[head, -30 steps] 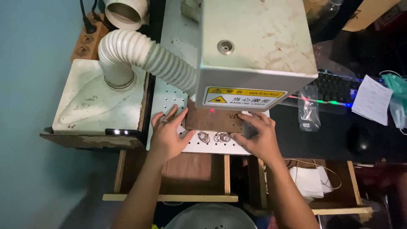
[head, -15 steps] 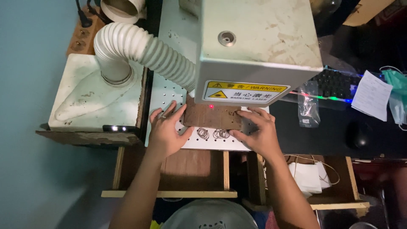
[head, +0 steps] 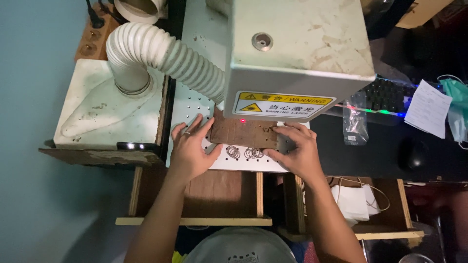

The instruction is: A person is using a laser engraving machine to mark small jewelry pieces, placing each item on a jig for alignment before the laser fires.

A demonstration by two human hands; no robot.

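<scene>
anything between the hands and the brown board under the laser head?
Nothing visible. The left hand touches the brown board at its left edge, the right hand at its right end. The metal rings lie just in front, apart from both.

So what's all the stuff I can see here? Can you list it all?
brown board: one, brown, on the white holed plate under the machine head
metal rings: a few, silvery, on the plate before the board
machine head: one, grey-white, yellow label, above the board
ribbed hose: one, white, left of the head
keyboard: one, black, coloured lights, right
paper slip: one, white, far right
plastic bag: one, clear, by the keyboard
left hand: one, on the board's left end
right hand: one, on the board's right end
</scene>
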